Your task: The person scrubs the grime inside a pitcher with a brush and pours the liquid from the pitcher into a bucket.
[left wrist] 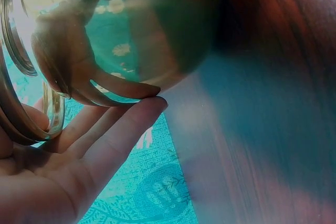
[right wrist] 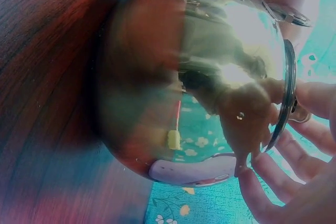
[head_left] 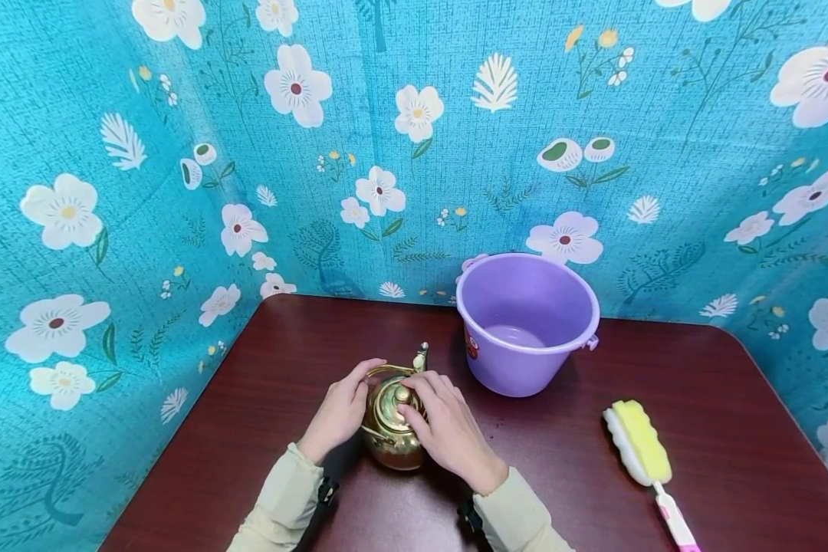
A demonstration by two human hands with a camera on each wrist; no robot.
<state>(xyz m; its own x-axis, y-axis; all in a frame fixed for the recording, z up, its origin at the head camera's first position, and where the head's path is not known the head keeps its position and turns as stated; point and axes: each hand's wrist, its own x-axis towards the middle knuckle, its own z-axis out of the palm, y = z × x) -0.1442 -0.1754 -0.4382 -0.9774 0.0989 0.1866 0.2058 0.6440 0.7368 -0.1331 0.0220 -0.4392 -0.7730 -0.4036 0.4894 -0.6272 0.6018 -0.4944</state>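
Observation:
A shiny brass kettle [head_left: 395, 445] stands on the table, its spout pointing away to the upper right. The left hand [head_left: 340, 414] is at its left side. In the left wrist view the kettle's handle [left wrist: 55, 111] lies between that thumb and fingers, and the straighter fingertips touch the round body [left wrist: 152, 30]. My right hand [head_left: 448, 425] is over the kettle's lid [head_left: 389, 402]. Its thumb and forefinger pinch the lid's knob [right wrist: 300, 114], while its other fingers reach down against the kettle's side. The lid sits on the kettle.
A purple bucket [head_left: 517, 368] stands behind the kettle to the right, near the table's back edge. On the right lies a yellow and white sponge brush [head_left: 642, 441] with a white and pink handle. Blue flowered cloth [head_left: 359, 253] hangs around the dark red table [head_left: 559, 475].

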